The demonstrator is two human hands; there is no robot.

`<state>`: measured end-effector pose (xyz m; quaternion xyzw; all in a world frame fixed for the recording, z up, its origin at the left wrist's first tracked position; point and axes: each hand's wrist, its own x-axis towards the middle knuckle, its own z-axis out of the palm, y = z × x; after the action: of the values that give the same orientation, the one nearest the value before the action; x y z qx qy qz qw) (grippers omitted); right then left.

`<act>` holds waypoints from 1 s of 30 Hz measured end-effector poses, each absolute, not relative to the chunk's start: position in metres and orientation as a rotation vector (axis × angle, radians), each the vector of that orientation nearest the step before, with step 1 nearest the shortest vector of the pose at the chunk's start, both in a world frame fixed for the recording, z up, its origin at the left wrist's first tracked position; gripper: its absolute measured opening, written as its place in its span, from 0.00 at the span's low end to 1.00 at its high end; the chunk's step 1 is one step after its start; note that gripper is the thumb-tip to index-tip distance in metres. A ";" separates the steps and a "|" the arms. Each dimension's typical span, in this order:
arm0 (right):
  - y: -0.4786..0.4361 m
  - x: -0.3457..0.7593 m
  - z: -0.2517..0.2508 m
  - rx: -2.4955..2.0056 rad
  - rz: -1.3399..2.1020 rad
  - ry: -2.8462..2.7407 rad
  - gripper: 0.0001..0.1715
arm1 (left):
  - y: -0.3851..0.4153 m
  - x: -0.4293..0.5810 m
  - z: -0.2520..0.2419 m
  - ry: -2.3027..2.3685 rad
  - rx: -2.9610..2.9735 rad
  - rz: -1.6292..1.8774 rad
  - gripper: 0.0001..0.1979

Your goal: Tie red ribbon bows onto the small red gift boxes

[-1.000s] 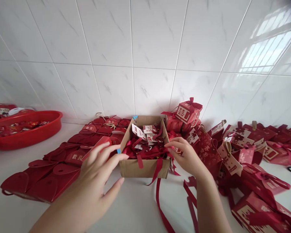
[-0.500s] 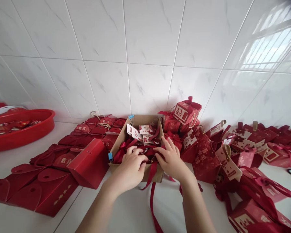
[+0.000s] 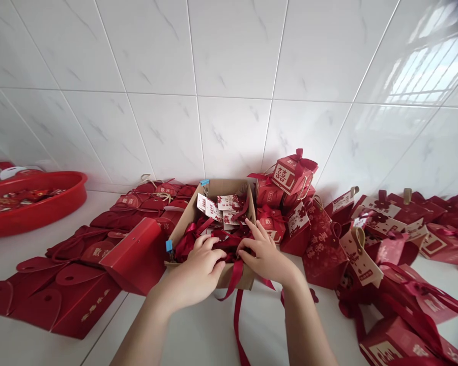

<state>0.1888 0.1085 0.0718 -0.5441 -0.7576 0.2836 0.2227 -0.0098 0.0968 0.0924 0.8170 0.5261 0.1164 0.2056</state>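
Observation:
A small open cardboard box (image 3: 183, 221) sits in the middle of the white counter, filled with dark red ribbons (image 3: 225, 239) and white printed tags (image 3: 216, 207). My left hand (image 3: 198, 272) and my right hand (image 3: 265, 254) both reach over the box's near edge, fingers curled among the ribbons. Whether either hand grips a ribbon is unclear. A long ribbon strand (image 3: 237, 315) hangs over the box front onto the counter. A half-folded red gift box (image 3: 137, 256) stands just left of my left hand.
Flat red box blanks (image 3: 64, 284) lie stacked at left. A red plastic basin (image 3: 34, 203) sits at far left. Assembled red gift boxes (image 3: 293, 175) pile up behind the cardboard box, and several more (image 3: 389, 244) spread to the right. A white tiled wall (image 3: 229, 76) rises behind.
My left hand let go of the half-folded red box, which now stands on the counter, and moved right into the cardboard box. My right hand shifted deeper into the ribbons.

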 end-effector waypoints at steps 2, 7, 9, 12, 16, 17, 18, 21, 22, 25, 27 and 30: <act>0.109 0.188 0.071 -1.478 0.795 -2.091 0.11 | 0.096 -0.011 0.091 1.469 2.272 0.298 0.18; 0.111 0.188 0.075 -1.309 0.628 -1.847 0.13 | 0.097 -0.012 0.089 1.499 2.289 0.396 0.18; 0.112 0.191 0.079 -1.169 0.524 -1.657 0.14 | 0.097 -0.014 0.091 1.523 2.308 0.489 0.17; 0.109 0.201 0.086 -1.060 0.399 -1.410 0.12 | 0.104 -0.017 0.101 1.604 2.347 0.584 0.16; 0.100 0.219 0.094 -1.180 0.246 -1.238 0.12 | 0.137 -0.020 0.132 1.760 2.435 0.502 0.13; 0.098 0.223 0.096 -1.219 0.177 -1.216 0.13 | 0.150 -0.019 0.141 1.832 2.434 0.417 0.11; 0.096 0.226 0.097 -1.251 0.107 -1.202 0.13 | 0.163 -0.018 0.149 1.937 2.385 0.262 0.10; 0.093 0.233 0.099 -1.273 0.009 -1.136 0.13 | 0.205 -0.011 0.160 2.031 2.274 0.070 0.06; 0.092 0.234 0.098 -1.258 0.017 -1.084 0.13 | 0.216 -0.009 0.158 2.055 2.236 0.016 0.06; 0.090 0.237 0.098 -1.185 0.071 -0.870 0.12 | 0.241 -0.001 0.144 2.081 2.113 -0.132 0.10; 0.087 0.238 0.099 -1.135 0.097 -0.785 0.12 | 0.248 0.002 0.133 2.076 2.033 -0.199 0.13; 0.082 0.241 0.103 -1.109 0.114 -0.815 0.13 | 0.249 0.003 0.123 2.097 1.990 -0.175 0.14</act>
<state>0.2407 0.0821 0.1026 -0.5115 -0.3760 0.0525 0.7709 0.0032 0.2495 0.1235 0.6819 0.7186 -0.0598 0.1225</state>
